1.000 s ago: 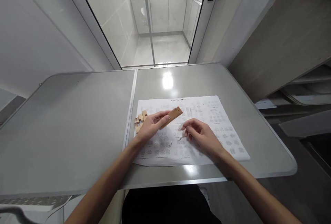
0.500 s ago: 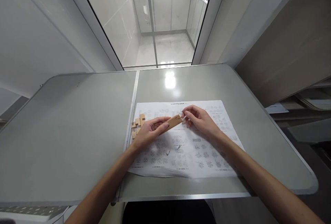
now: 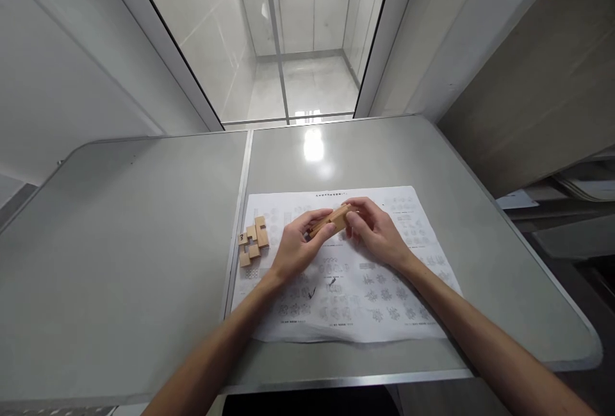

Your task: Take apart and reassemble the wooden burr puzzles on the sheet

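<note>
Between my two hands, above the printed sheet, are notched wooden puzzle pieces (image 3: 340, 217), tilted up to the right. My left hand (image 3: 302, 241) is closed round their left end, with the thumb along the near side. My right hand (image 3: 377, 230) grips the right end between thumb and fingers. The fingers partly hide the pieces, so I cannot tell how many there are or how they fit together. Left of my left hand lie several more notched wooden pieces (image 3: 262, 235) in a loose cluster, one with a "3" written on it.
A large paper sheet (image 3: 346, 304) with small printed diagrams covers part of the grey table (image 3: 158, 243). Two small dark marks or scraps show on the sheet. A metal seam (image 3: 244, 175) crosses the table by its left edge. Behind stands a glass door (image 3: 317, 76).
My right hand has closed on the right end of the wooden pieces, which have turned. My left hand has shifted right, uncovering more of the cluster. The view has moved slightly.
</note>
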Demonstrator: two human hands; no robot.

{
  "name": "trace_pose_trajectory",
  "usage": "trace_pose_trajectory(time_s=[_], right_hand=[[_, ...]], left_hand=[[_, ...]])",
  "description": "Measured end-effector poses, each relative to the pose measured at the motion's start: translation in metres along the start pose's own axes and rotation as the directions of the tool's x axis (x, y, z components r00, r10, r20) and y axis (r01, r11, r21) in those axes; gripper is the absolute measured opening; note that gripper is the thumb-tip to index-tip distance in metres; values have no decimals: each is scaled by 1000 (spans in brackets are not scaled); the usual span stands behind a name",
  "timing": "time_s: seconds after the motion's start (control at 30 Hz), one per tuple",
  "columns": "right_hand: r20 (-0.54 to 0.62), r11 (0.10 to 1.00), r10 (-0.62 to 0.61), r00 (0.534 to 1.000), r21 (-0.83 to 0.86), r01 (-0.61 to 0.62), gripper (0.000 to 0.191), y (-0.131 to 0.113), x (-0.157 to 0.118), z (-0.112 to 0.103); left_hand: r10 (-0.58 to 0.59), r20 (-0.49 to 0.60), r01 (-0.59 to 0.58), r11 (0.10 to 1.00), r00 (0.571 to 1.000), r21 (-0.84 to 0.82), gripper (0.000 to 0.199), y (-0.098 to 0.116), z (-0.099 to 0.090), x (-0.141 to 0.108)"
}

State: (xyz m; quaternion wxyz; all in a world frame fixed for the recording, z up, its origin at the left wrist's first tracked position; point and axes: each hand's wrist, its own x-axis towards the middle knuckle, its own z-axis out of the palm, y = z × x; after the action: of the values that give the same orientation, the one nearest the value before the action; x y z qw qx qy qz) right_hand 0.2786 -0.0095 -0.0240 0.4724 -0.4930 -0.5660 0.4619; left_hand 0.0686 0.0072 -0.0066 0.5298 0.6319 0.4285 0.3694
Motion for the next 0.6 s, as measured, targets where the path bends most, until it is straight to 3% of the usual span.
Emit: trace_pose_trajectory(time_s=[0.2, 0.47, 0.6], right_hand=[[27, 999, -5, 1000, -53, 7, 34, 1, -1, 3], [114, 985, 17, 993, 170, -37, 31, -4, 2, 2], [147, 976, 8, 989, 213, -40, 32, -6, 2, 1]], left_hand=[[55, -27, -54, 997, 998, 46, 34, -3, 1, -3], [-90, 8, 90, 996, 996, -17, 51, -3, 0, -3], [-115, 108, 109, 993, 988, 53, 55, -1, -3, -3]])
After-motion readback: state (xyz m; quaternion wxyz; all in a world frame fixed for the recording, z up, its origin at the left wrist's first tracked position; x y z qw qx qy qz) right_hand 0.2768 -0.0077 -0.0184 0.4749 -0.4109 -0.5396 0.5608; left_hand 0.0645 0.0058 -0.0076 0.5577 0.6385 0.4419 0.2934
